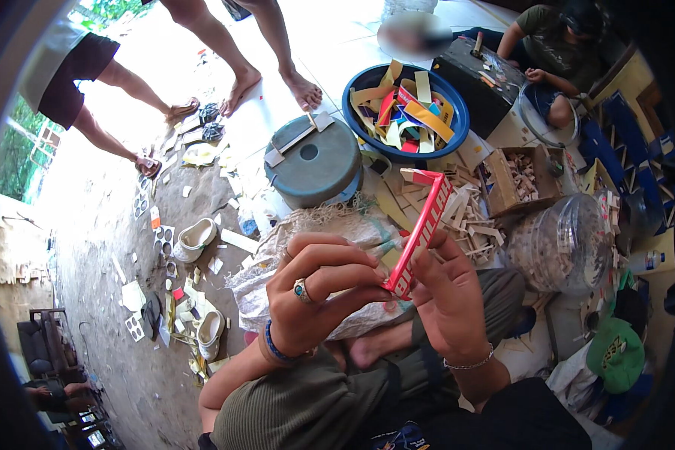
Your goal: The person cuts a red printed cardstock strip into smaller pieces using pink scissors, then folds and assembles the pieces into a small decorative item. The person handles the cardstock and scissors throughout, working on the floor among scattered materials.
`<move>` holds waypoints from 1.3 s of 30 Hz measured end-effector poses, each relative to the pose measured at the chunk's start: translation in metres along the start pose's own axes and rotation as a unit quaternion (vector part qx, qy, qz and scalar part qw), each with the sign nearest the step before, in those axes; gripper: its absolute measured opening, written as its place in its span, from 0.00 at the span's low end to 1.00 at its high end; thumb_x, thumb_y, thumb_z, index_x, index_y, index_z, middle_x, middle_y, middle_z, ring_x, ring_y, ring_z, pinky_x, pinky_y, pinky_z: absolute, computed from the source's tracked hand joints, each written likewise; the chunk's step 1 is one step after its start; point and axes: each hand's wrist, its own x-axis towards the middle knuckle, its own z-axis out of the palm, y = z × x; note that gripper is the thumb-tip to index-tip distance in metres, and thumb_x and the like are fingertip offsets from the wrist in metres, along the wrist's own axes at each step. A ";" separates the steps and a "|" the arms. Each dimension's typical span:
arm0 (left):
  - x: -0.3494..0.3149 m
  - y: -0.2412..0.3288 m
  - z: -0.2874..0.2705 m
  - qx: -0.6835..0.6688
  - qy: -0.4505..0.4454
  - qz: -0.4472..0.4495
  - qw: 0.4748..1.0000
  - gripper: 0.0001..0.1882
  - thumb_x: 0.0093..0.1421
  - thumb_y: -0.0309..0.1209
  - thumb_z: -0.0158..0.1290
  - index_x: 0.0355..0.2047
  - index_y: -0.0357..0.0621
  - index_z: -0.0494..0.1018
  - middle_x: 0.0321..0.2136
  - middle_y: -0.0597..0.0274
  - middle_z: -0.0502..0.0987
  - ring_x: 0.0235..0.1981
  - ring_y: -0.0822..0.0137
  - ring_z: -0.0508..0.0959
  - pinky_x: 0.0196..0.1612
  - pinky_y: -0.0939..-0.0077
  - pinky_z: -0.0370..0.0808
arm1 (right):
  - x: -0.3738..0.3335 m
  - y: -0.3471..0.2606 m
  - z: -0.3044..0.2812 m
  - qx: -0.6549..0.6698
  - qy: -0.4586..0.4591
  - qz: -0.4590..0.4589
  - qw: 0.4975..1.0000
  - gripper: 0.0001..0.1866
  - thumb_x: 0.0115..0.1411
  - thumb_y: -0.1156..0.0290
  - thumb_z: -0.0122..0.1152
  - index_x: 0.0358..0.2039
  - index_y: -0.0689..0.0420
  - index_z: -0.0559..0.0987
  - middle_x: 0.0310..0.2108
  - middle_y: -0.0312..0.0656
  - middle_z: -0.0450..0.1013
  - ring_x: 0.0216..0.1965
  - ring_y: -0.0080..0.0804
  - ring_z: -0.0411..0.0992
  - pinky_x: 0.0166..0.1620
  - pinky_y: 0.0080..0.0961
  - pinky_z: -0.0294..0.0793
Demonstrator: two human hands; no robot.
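Between my hands, a narrow red strip (421, 238) with white lettering stands tilted, its top end bent over to the left. The fingertips of my left hand (319, 283), which wears a ring and a blue bracelet, pinch the strip's lower end. My right hand (450, 304), with a chain bracelet at the wrist, grips it from the right side with thumb and fingers. Just beyond lies a pale woven sack (255, 289), partly hidden by my left hand. Several pale sticks (472, 225) are heaped behind the right hand.
A round grey block (311, 169) and a blue basin (350, 124) of colored strips stand ahead. To the right are a cardboard box (529, 201) of small pieces, a clear jar (559, 240) and a green cap (615, 355). Clogs (196, 236) and scraps litter the left floor. Other people are nearby.
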 end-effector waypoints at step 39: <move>-0.013 -0.008 0.000 0.034 -0.035 -0.030 0.998 0.20 0.47 0.18 0.70 0.40 0.45 0.78 0.39 0.58 0.81 0.41 0.55 0.81 0.44 0.64 0.79 | 0.033 -0.012 0.006 -0.102 -0.079 0.050 0.990 0.15 0.67 0.69 0.68 0.49 0.63 0.76 0.39 0.40 0.81 0.41 0.19 0.79 0.45 0.18 0.78</move>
